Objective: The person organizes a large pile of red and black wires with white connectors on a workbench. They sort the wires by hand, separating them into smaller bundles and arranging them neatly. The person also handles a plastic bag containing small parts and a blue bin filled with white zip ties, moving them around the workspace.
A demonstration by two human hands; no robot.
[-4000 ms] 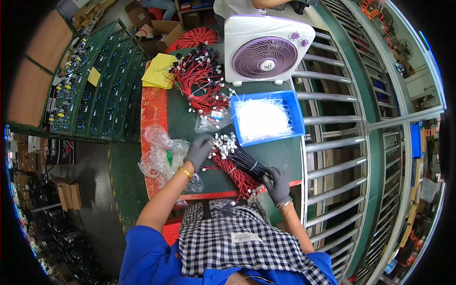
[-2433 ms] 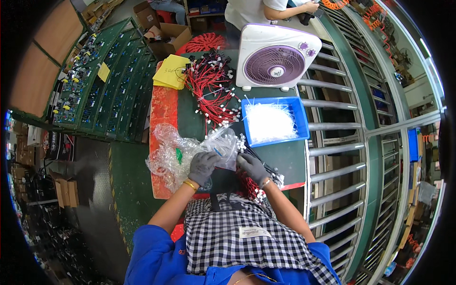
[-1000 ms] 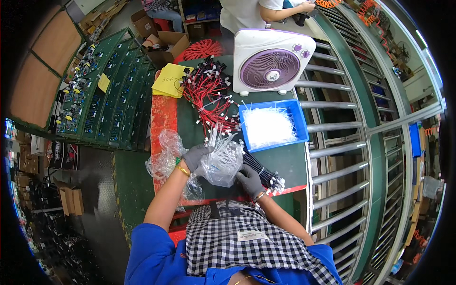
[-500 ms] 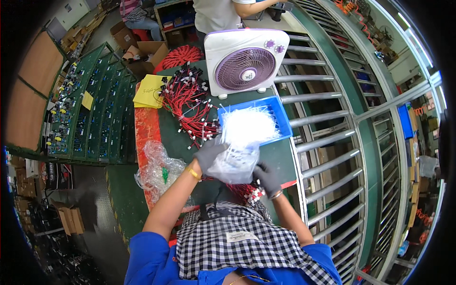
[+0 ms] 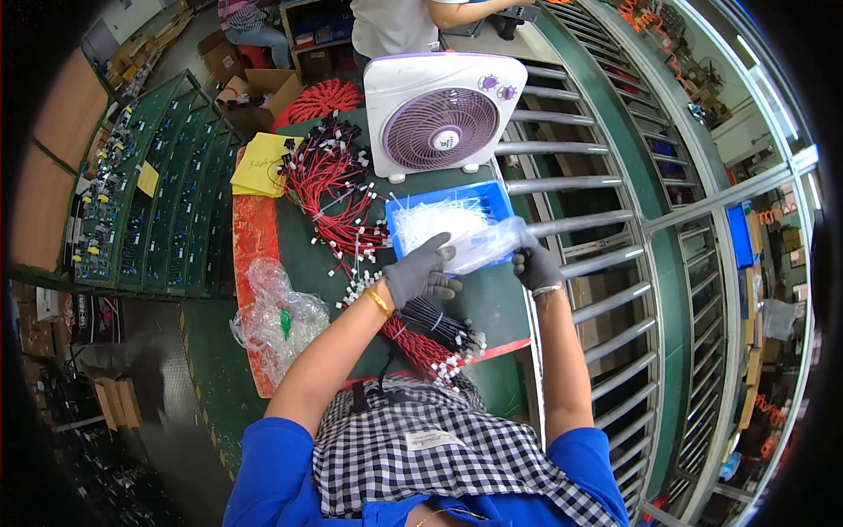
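Observation:
My right hand (image 5: pixel 536 267), in a dark grey glove, is closed on one end of a clear plastic bag (image 5: pixel 488 246). The bag stretches leftward over the near side of a blue bin (image 5: pixel 500 200). Thin white strips that look like cable ties (image 5: pixel 430 220) lie heaped in the bin. Gloved likewise, my left hand (image 5: pixel 423 272) is at the bin's near left corner, fingers spread, close to the bag's left end. Below it, between me and the bin, lies a bundle of red and black wires (image 5: pixel 421 338) with white connectors.
A white and purple box fan (image 5: pixel 443 114) stands behind the bin. Left of it lie more red wire harnesses (image 5: pixel 329 193), yellow paper sheets (image 5: pixel 263 165) and crumpled clear plastic (image 5: pixel 281 321). A roller conveyor (image 5: pixel 580 220) runs along the right. A person (image 5: pixel 395 26) works beyond the fan.
The bag has moved from in front of the bin up and right, now flattened and held at one end by my right hand. My left hand has let go; the white strips lie in the bin.

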